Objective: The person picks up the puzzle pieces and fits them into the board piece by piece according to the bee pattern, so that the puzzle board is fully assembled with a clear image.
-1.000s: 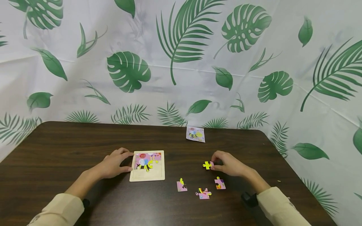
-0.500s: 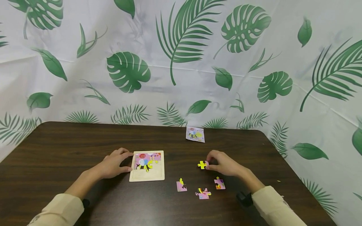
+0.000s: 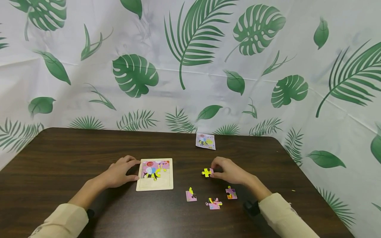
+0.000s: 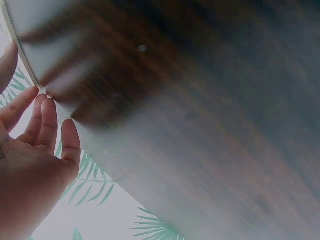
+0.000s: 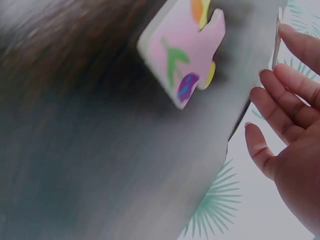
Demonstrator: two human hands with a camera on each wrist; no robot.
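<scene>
A square wooden puzzle board [image 3: 154, 189] lies on the table, its upper part filled with bee-picture pieces and its lower part bare wood. My left hand [image 3: 120, 172] rests at the board's left side, thumb and forefinger touching that edge. To the right, my right hand [image 3: 229, 171] pinches a yellow-and-pink jigsaw piece [image 3: 206, 172] between thumb and fingers. In the right wrist view that jigsaw piece [image 5: 277, 42] shows only as a thin edge. Three loose pink pieces lie nearer me: a left one [image 3: 191, 195], a middle one [image 3: 214, 204] and a right one [image 3: 231, 193].
A small picture card [image 3: 205, 141] with the bee design lies near the far edge of the dark wooden table [image 3: 89, 145]. Behind the table hangs a white cloth [image 3: 202, 96] printed with green leaves. A tiny yellowish scrap [image 3: 293, 190] sits toward the right edge.
My right hand has moved left with the yellow-and-pink jigsaw piece, toward the puzzle board. The left hand, the board and the loose pieces have stayed in place.
</scene>
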